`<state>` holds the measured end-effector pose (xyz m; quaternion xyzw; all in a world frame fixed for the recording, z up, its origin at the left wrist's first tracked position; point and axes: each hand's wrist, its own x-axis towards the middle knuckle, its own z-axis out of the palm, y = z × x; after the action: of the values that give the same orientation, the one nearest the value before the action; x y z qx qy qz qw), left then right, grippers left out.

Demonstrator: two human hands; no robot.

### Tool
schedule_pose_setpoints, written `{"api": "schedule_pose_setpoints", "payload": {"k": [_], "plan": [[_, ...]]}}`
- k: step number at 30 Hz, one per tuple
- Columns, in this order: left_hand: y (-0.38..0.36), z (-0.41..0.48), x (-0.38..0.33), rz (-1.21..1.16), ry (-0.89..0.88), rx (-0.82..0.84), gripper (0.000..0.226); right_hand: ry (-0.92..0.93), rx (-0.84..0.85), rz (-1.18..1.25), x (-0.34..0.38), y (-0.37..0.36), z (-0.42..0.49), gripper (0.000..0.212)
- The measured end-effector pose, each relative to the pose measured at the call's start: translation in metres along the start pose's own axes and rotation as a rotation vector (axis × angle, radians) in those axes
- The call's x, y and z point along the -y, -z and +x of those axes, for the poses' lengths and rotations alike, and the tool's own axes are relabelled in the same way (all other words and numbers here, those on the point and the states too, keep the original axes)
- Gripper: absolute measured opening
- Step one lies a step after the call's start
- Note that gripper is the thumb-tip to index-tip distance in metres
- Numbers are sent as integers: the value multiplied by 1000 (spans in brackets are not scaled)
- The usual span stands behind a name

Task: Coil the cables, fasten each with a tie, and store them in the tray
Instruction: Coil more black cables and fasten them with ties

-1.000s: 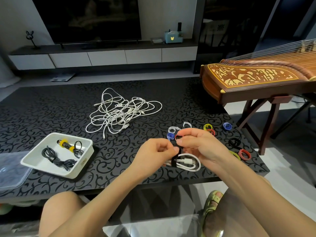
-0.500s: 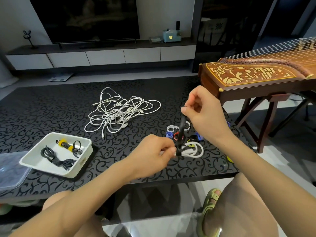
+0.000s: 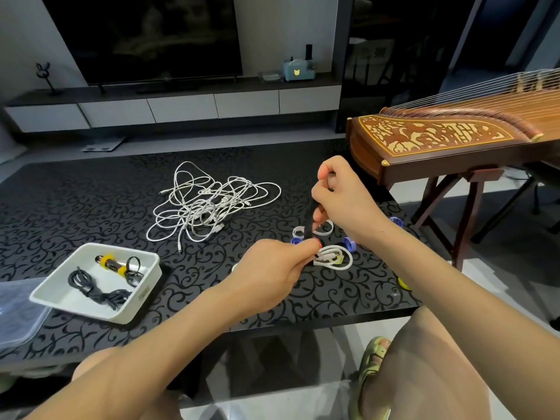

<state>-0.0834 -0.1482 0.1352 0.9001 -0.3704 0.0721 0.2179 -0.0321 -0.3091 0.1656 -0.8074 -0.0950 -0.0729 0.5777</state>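
Note:
My left hand (image 3: 274, 272) grips a small coiled white cable (image 3: 335, 258) near the table's front right. My right hand (image 3: 339, 197) pinches the free end of a black tie strap (image 3: 309, 221), which runs taut from the coil up to my fingers. A tangled heap of white cables (image 3: 209, 204) lies at the table's middle. The white tray (image 3: 145, 294) at the front left holds black coiled cables, one of them bound with yellow ties.
Loose ties in white, blue (image 3: 351, 243), red and yellow (image 3: 404, 283) lie scattered around my hands. A clear plastic lid (image 3: 18, 310) sits left of the tray. A wooden zither (image 3: 439, 140) on a stand is close beyond the table's right edge.
My right hand rose from the coil, pulling the black tie strap upward and taut. My left hand stayed on the white coil, which shifted slightly away from me.

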Motion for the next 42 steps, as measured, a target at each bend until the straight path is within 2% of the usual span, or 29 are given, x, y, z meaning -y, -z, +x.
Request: {"api": "schedule_pose_setpoints", "payload": {"k": [4, 6, 8, 11, 14, 18, 20, 23, 26, 30, 32, 34, 36, 39, 42], "plan": [[4, 5, -2, -103, -17, -121, 17, -101, -44, -43, -12, 6, 10, 26], [5, 7, 0, -259, 36, -147, 18, -131, -49, -80, -20, 6, 10, 26], [3, 9, 2, -534, 144, -152, 20, -190, -52, -59, -30, 0, 7, 30], [-6, 8, 8, -962, 328, -108, 29, -403, -29, 89, -46, -17, -11, 20], [-12, 7, 20, -1104, 502, -74, 29, -562, 53, 87, -61, -28, -38, 21], [-15, 3, 34, -1037, 623, -62, 12, -741, 245, 188, -70, -28, -62, 32], [-19, 1, 33, -1080, 600, -71, 10, -820, 306, 261, -69, -28, -67, 35], [-23, -1, 29, -1089, 563, -171, 12, -892, 362, 393, -64, -29, -72, 36], [-25, -1, 28, -976, 525, -250, 15, -948, 439, 551, -54, -27, -79, 31], [-31, -6, 21, -622, 369, -273, 12, -1039, 525, 863, -31, -17, -78, 20], [-35, -9, 18, -441, 195, -334, 8, -1047, 534, 986, -18, -12, -72, 12], [-36, -11, 18, -284, 18, -360, 5, -1058, 537, 1054, -10, -9, -67, 13], [-35, -11, 20, -207, -88, -356, 5, -1072, 524, 1083, -6, -7, -64, 12], [-32, -11, 21, -168, -144, -376, 10, -1076, 490, 1099, -4, -7, -63, 13], [-31, -9, 17, -180, -72, -417, 22, -1052, 456, 1116, 2, -7, -65, 20]]}}
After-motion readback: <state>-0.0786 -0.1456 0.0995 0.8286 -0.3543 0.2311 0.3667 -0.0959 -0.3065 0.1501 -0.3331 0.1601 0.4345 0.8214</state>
